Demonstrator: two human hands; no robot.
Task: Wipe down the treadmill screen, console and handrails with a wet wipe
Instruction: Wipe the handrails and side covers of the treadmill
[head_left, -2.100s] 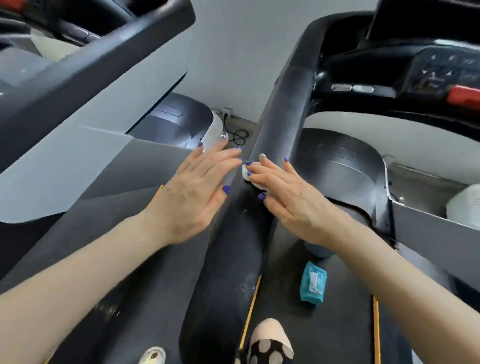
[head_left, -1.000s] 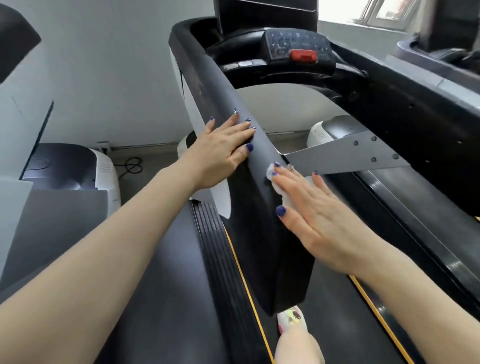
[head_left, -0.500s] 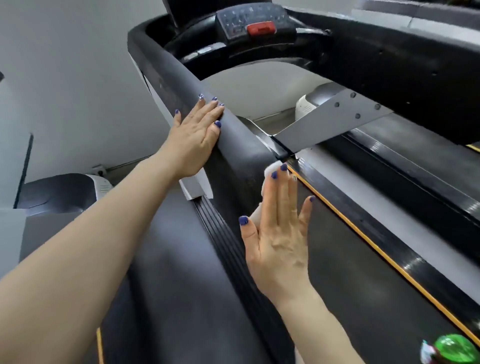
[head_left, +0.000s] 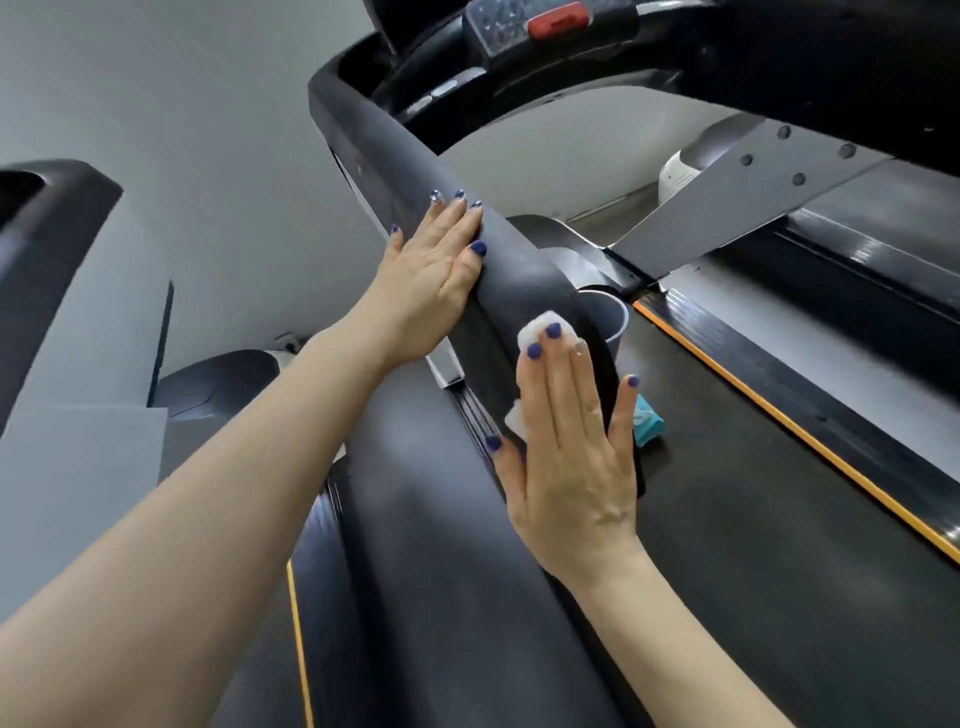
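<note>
Four straight fingers (head_left: 558, 384) of the right hand (head_left: 571, 457) lie flat and together over the white wet wipe (head_left: 540, 325), pressing it against the inner face of the black handrail (head_left: 431, 171); nothing is pinched or curled round. Wipe shows as a white fold past the fingertips and a second white edge below the index finger; the rest is hidden under the palm. Right thumb is spread out to the left, little finger spread slightly to the right. Left hand (head_left: 434, 273) is likewise flat, fingers extended and relaxed, resting on the outer, upper side of the same handrail, higher along it than the right hand; it holds nothing. Nails on both hands are painted dark blue. Handrail runs diagonally from lower centre up to the console (head_left: 519, 23), which sits at the top edge with a red button (head_left: 558, 21) on a grey keypad. Just right of the right hand, a teal wipe packet (head_left: 648, 423) lies on the treadmill belt (head_left: 753, 519), partly hidden by the little finger. Yellow stripe edges the belt on the right. Grey metal bracket (head_left: 737, 202) with bolt heads crosses upper right. Second treadmill (head_left: 47, 223) stands at left, against a pale wall.
</note>
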